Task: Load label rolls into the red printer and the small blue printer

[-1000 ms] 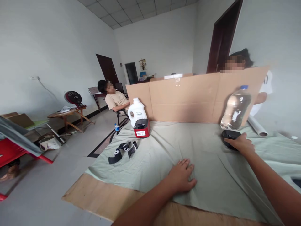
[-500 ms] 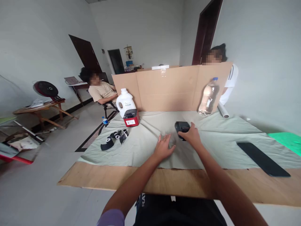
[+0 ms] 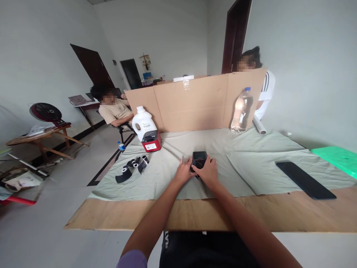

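White walls and dark doors close in a bare room where a plywood table (image 3: 251, 214) is covered in its far part by a pale green cloth (image 3: 245, 163). At the middle of the cloth sits a small black box (image 3: 199, 159), held between both hands. The left hand (image 3: 183, 172) presses against its left side with the fingers close together and curled onto it; the right hand (image 3: 208, 172) wraps the right and near side, fingers bent around the box. Behind it a cardboard screen (image 3: 195, 104) stands upright across the table, with a clear plastic bottle (image 3: 241, 111) leaning against it on the right and a white jug (image 3: 142, 122) beside a red box (image 3: 152, 143) on the left. Black rolls (image 3: 132, 168) lie near the cloth's left edge, and a flat black slab (image 3: 305, 179) lies well apart to the right. One person (image 3: 114, 109) sits beyond the table on the left; another person (image 3: 264, 89) stands behind the screen.
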Demonstrator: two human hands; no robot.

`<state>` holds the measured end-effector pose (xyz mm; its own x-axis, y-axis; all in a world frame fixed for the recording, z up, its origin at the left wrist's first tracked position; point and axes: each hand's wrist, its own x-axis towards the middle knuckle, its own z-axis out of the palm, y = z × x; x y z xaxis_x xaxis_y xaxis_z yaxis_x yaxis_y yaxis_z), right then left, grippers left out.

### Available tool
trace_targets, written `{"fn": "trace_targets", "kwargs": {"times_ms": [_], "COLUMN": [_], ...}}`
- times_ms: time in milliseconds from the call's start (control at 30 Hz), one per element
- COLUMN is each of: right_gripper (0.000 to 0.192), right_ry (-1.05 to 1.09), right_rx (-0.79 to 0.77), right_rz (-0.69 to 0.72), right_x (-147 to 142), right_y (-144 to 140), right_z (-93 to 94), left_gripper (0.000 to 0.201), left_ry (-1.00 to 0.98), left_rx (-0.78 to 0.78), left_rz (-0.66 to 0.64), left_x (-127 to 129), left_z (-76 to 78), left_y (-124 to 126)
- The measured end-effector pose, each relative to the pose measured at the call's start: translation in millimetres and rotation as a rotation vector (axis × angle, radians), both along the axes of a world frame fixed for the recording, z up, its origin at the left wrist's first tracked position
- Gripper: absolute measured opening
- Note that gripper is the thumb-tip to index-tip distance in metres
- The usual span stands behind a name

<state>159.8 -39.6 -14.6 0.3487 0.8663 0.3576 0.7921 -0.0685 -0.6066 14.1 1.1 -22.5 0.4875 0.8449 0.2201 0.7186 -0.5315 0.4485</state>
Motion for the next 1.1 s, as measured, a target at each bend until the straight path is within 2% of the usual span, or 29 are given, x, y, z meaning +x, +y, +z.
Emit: {"fn": "trace_targets", "kwargs": {"times_ms": [133,300,400,500,667,833,900,1100], "right_gripper": [0.095,0.068,0.063,0.058,0.055,0.058,0.058,0.054], "right_ry": [0.061,0.255,0.426,0.555,0.547,0.531,0.536,0.516], "right_rx": [-0.042,0.080,0.139,0.120,0.104,0.051,0.023,-0.005], "right_rz": [0.018,0.106,0.154,0.181,0.215,0.165,0.154,0.148], "right_x": [3.8,11.1,14.4,16.6,20.0,22.2,23.1,27.3], "right_y": [-5.3,-2.3,2.3,5.1,7.0,7.7,7.6,9.2], "right_z": [2.7,2.0,0.3,-0.8,-2.8,-2.7,-1.5,0.5], "left_gripper": [0.086,0.081,0.082,0.083,0.079,0.067,0.062,0.063], "left_ry": [0.020,0.073,0.075,0.053,0.022,0.014,0.035,0.113], "left_rx": [0.006,0.001,-0.007,-0.012,-0.032,-0.056,-0.046,0.023], "left_rz": [0.008,0.040,0.049,0.046,0.034,0.013,0.012,0.013], "left_x": [0.6,-1.3,-1.7,-1.9,-3.2,-4.6,-5.1,-6.0], "left_z": [-3.5,-3.6,-3.2,-2.8,0.4,4.6,5.7,7.1], "left_y": [-6.6,-9.7,-8.8,-7.1,-1.8,5.4,8.0,12.2]}}
